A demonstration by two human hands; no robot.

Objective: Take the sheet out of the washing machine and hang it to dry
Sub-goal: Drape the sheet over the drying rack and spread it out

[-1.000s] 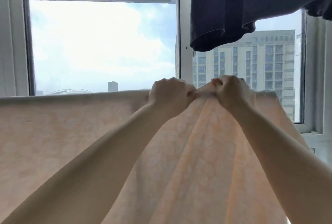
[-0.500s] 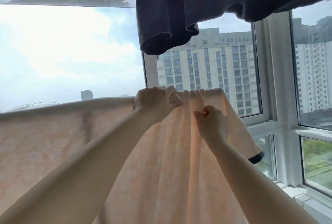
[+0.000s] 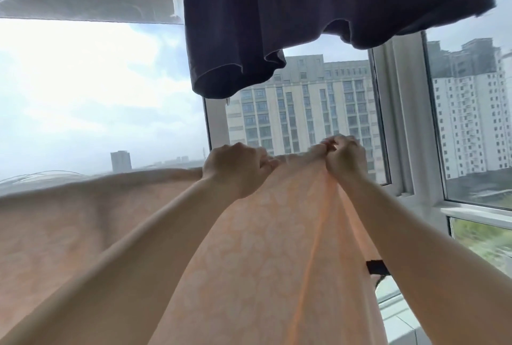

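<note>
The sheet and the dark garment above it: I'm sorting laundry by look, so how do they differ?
The sheet is pale peach with a faint pattern; the dark garment is plain navy. The sheet spreads wide and low, gripped by both hands; the garment hangs higher, untouched. Both hang before the window.

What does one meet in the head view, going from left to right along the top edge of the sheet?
The sheet stretched flat → the left hand gripping its edge → the right hand pinching the bunched edge → the window frame.

High-rise home balcony, glazed windows [image 3: 401, 123], dark garment [image 3: 304, 12] hung overhead, apartment towers [image 3: 302, 106] outside
</note>
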